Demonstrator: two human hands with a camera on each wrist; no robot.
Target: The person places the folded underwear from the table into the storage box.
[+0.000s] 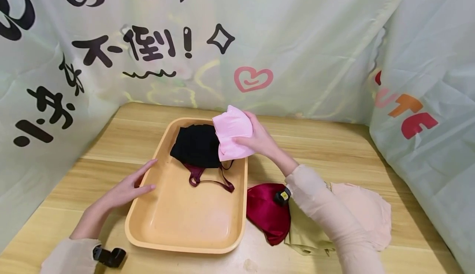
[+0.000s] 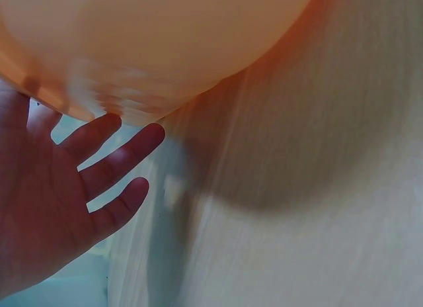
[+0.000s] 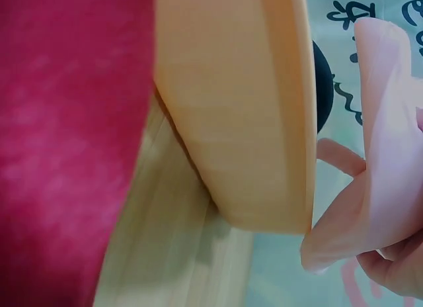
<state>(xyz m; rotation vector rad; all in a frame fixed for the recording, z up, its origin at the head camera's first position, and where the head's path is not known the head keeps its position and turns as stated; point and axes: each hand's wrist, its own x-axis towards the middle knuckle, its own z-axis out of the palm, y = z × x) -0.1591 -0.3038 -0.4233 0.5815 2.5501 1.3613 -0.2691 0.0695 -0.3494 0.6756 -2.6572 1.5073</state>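
My right hand (image 1: 256, 136) holds a folded pink bra (image 1: 233, 132) over the tray's far right corner, thumb on the near face. In the right wrist view the pink bra (image 3: 390, 141) hangs beside the tray's rim. Inside the peach-orange tray (image 1: 189, 247), a folded black bra (image 1: 196, 145) lies at the far end, partly covered by the pink one. Dark maroon straps (image 1: 222, 185) stick out from under it. My left hand (image 1: 124, 187) rests at the tray's left rim, thumb over the edge; its fingers (image 2: 125, 151) are spread and loosely extended against the outer wall.
Right of the tray lie a maroon satin bra (image 1: 269, 212), an olive-green garment (image 1: 308, 228) and a pale peach one (image 1: 363, 210), partly under my right forearm. A wood-grain table (image 1: 148, 115) bears everything. Printed fabric (image 1: 297, 39) walls off the back and both sides.
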